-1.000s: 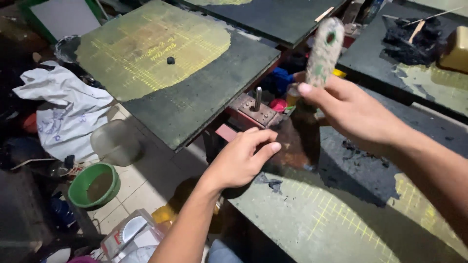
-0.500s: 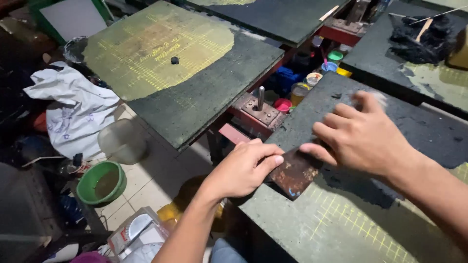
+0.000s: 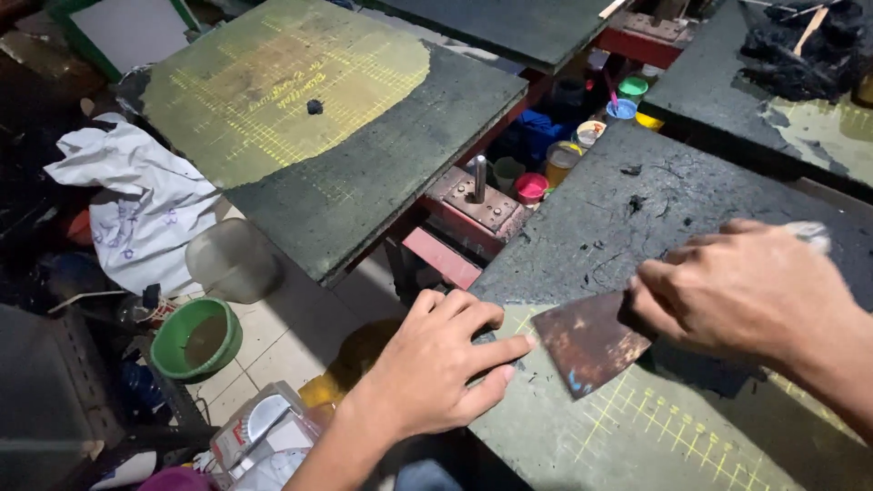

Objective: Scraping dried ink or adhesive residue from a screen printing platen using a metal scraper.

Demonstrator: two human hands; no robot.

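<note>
— While the right hand (image 3: 746,291) is closed around the handle of the rusty scraper (image 3: 591,341), where is the blade?

— It lies flat on the dark tabletop (image 3: 637,209), at about 3 o'clock from the left hand (image 3: 436,364), and very near its fingertips (image 3: 518,344).

— And the left hand?

— It holds nothing; the fingers are spread and press on the board edge. I think a slip of the blade toward 9 o'clock could cut those fingers, because the black layer looks rough and sticky.

— Anything else?

— The small paint pots (image 3: 582,136) stand at 12 o'clock, below the gap. Scraped crumbs could fall into them.
</note>
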